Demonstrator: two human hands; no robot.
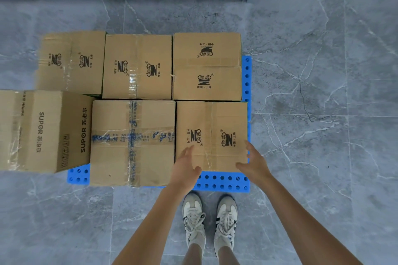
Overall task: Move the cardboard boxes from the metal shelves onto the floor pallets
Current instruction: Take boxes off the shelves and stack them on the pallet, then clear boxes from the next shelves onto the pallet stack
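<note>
With the box [212,135] sitting at the near right corner of the blue pallet [221,180], the left hand [187,165] and right hand [254,163] flank its near edge, fingers spread and gripping nothing, so finishing well probably means nudging it flush against the taped box [132,142] beside it.

The SUPOR box [43,131] is cut off at the left edge. The blue pallet [221,182] lies mostly hidden under the cardboard boxes [137,66]. The upper-left box [71,60] is blurred.
</note>
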